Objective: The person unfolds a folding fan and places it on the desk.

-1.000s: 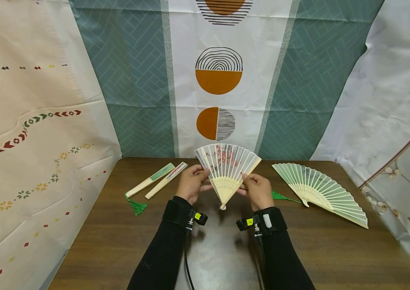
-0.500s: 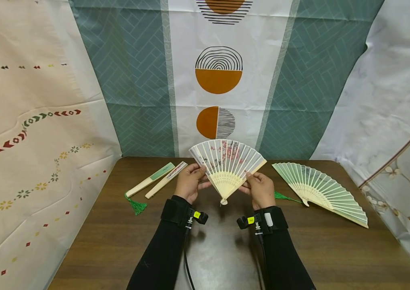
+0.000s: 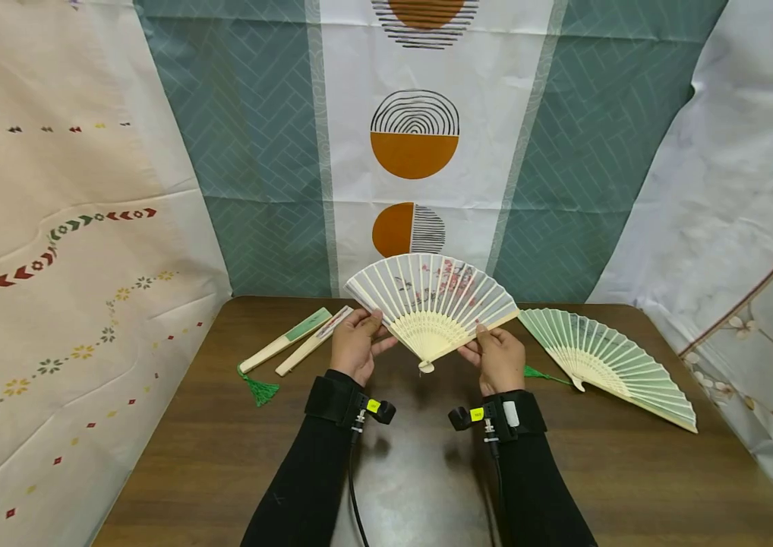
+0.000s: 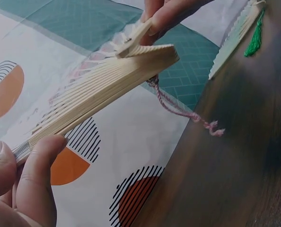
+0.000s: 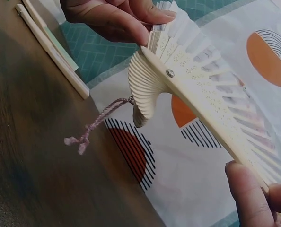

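Observation:
Between both hands a white folding fan with red blossom print is held up, spread wide, its pivot end pointing down. My left hand pinches the fan's left edge between thumb and fingers. At the opposite edge, my right hand pinches the outer rib, as the thumb and fingers in the right wrist view show. A short pink cord dangles from the pivot in the left wrist view. Stacked ribs lie bunched near the left thumb there.
Two closed folding fans lie at the left of the brown table, one with a green tassel. A spread green fan lies at the right. Patterned cloths hang behind and beside the table.
The white fan has spread wider and risen slightly. My right hand has moved a little to the right with its edge, while the left hand has stayed nearly in place.

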The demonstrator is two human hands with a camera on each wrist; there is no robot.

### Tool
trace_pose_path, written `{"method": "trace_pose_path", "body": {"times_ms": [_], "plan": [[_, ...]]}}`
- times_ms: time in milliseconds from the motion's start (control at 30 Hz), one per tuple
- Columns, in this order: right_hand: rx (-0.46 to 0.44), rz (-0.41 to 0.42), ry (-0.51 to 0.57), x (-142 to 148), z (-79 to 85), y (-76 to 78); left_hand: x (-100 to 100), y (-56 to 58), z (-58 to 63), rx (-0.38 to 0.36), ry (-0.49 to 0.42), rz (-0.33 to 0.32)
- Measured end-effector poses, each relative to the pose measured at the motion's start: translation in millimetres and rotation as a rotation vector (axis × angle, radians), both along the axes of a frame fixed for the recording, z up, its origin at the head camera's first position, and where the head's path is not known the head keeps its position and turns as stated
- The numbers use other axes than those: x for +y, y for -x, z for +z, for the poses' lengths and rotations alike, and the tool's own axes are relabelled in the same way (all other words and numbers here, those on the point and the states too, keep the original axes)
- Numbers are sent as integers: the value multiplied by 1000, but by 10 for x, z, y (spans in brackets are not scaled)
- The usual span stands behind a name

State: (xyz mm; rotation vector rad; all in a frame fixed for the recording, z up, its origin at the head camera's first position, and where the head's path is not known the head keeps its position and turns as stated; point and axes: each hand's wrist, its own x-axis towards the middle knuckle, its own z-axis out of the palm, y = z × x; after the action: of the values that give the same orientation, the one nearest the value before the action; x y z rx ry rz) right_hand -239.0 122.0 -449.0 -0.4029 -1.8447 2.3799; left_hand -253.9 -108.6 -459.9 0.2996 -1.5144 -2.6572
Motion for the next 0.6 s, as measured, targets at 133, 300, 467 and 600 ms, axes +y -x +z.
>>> {"method": "trace_pose_path", "body": {"times_ms": [133,300,467,600], "plan": [[-4,-16,13,21,-15,-2,21,-5,-7,2,-11,-4],[7,-20,16,27,-4,13,25,15,8,11,-23,-4],[14,-39,12,10,-4,30,19,28,24,13,-41,6],[8,-41,18,-8,0,29,12,12,23,0,-70,32]]}}
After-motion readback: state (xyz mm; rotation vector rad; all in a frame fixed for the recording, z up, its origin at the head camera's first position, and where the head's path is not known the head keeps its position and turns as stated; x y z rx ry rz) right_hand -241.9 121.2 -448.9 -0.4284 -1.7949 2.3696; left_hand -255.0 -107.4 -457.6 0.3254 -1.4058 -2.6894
